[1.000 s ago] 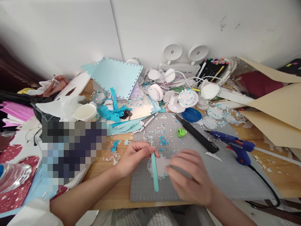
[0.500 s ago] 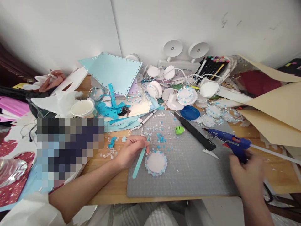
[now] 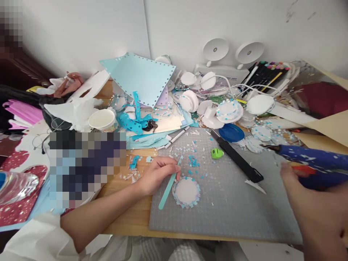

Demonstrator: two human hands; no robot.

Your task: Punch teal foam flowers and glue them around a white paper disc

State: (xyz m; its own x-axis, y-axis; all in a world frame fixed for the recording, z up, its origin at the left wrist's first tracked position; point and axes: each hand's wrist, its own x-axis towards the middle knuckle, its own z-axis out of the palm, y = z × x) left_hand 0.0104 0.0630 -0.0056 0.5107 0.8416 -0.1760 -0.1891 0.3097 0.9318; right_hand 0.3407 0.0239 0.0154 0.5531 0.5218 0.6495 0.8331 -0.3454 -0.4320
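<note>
My left hand (image 3: 160, 174) rests at the mat's left side, its fingers closed around a flat mint-green stick (image 3: 167, 193) that narrows toward its far end. Beside its fingertips, a round white paper disc (image 3: 187, 191) edged with small blue and white stars lies flat on the grey cutting mat (image 3: 231, 214). At the right, my right hand (image 3: 315, 203) grips a blue hot glue gun (image 3: 320, 159) with a red trigger. Its dark nozzle points left above the mat. Motion blurs this hand, and the gun's rear is cut off by the frame edge.
Loose blue stars (image 3: 193, 161), a green punch (image 3: 217, 153), a black cutter (image 3: 240, 159) and a blue lid (image 3: 231, 133) lie on the mat. Behind are star-edged discs (image 3: 230, 111), punched blue paper (image 3: 140, 78), pens (image 3: 272, 74) and a twin lamp (image 3: 216, 50). A paper cup (image 3: 102, 119) stands left.
My right hand has lifted the glue gun toward me and to the right, so it looks larger. My left hand still holds the stick beside the disc. The view has shifted slightly.
</note>
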